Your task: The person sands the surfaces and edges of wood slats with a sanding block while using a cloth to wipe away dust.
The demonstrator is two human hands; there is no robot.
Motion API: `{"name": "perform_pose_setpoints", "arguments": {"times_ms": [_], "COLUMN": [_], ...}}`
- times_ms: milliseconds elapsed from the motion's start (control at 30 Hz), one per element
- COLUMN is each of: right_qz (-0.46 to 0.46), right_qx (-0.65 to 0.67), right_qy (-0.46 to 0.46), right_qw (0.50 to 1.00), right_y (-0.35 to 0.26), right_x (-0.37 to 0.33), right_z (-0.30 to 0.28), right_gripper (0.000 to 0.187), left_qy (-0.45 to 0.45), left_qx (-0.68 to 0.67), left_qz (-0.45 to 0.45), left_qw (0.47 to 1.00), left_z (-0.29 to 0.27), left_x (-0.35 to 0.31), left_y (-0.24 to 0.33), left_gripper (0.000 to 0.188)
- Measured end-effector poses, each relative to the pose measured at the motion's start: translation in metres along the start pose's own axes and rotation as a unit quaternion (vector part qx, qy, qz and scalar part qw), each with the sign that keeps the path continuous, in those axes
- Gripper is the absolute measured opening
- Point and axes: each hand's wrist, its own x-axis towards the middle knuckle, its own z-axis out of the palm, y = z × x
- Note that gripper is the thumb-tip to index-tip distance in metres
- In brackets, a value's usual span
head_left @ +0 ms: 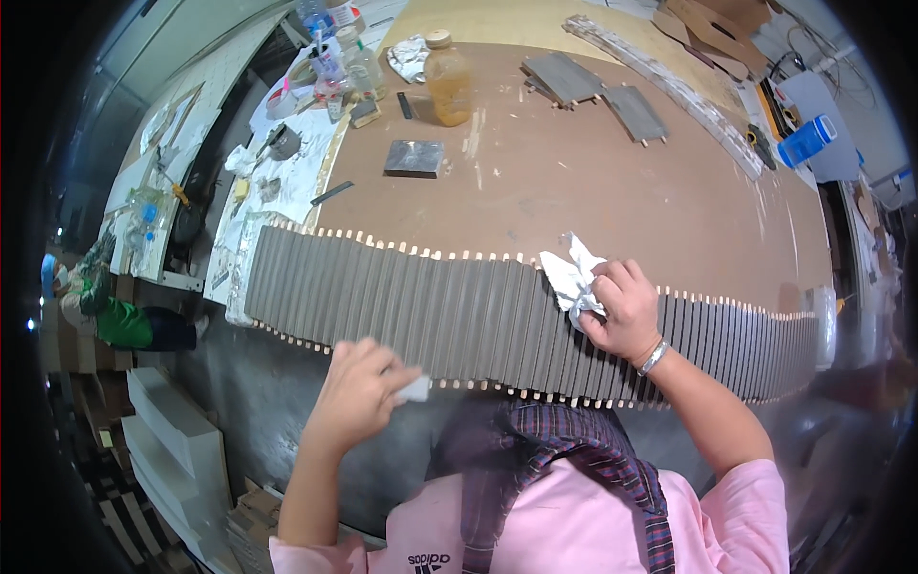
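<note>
A long row of narrow dark grey slats (382, 301) with pale wooden pegs at both ends lies side by side along the table's near edge. My right hand (623, 311) pinches a crumpled white cloth or tissue (571, 277) over the slats, right of the middle. Near the front edge of the row, my left hand (356, 390) is closed on a small white flat piece (414, 389). Motion blurs that hand a little, and the exact kind of piece cannot be made out. Slats to the right look darker and more widely spaced.
On the brown tabletop (535, 191) stand a jar of amber liquid (449, 81) and a dark rectangular block (414, 159). Grey panels (566, 78) and a long worn strip (669, 96) lie at the back. Bottles (360, 65) crowd the back left. Another person (120, 320) is at the far left.
</note>
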Motion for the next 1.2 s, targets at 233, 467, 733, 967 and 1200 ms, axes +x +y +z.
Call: {"name": "perform_pose_setpoints", "arguments": {"times_ms": [233,467,733,967,1200], "right_qz": [-0.01,-0.004,0.002,0.003,0.005], "right_qx": [0.001,-0.001,0.011,0.006,0.007], "right_qy": [0.003,0.007,-0.01,0.015,0.014], "right_qw": [1.0,1.0,1.0,1.0,1.0], "right_y": [0.001,0.003,-0.002,0.0,0.002], "right_x": [0.001,-0.002,-0.001,-0.003,-0.002], "right_z": [-0.001,-0.001,0.002,-0.005,-0.003], "right_gripper": [0.031,0.03,0.031,0.029,0.029], "left_qy": [0.086,0.162,0.237,0.204,0.204], "left_qx": [0.034,0.036,-0.039,-0.559,-0.6], "left_qz": [0.01,-0.011,-0.058,-0.144,-0.155], "left_qw": [0.996,0.986,0.969,0.79,0.758], "left_z": [0.009,0.011,0.024,0.022,0.018], "left_x": [0.056,0.091,0.11,0.1,0.092], "left_y": [-0.008,-0.029,-0.041,-0.046,-0.05], "left_gripper": [0.033,0.033,0.041,0.054,0.058]}}
